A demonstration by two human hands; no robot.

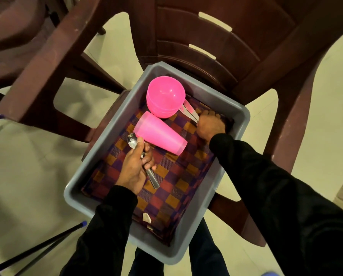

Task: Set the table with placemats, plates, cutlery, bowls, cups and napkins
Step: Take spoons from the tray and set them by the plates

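Note:
A grey plastic bin (pixel 238 114) sits on a brown chair seat. Checked purple-and-orange placemats (pixel 172 176) line its bottom. A stack of pink bowls (pixel 165 98) stands at the far end, and stacked pink cups (pixel 158 136) lie on their side beside it. My left hand (pixel 135 168) grips steel spoons (pixel 152 176) by the handles, one spoon bowl poking out past my thumb. At the bin's far right corner my right hand (pixel 210 125) grips more steel cutlery (pixel 189 110), whose ends point toward the bowls.
The brown plastic chair (pixel 236 46) holds the bin, its backrest beyond. A second brown chair (pixel 37 62) stands to the left. Dark thin poles (pixel 39 248) with a blue tip cross the floor at lower left. Pale tiled floor surrounds everything.

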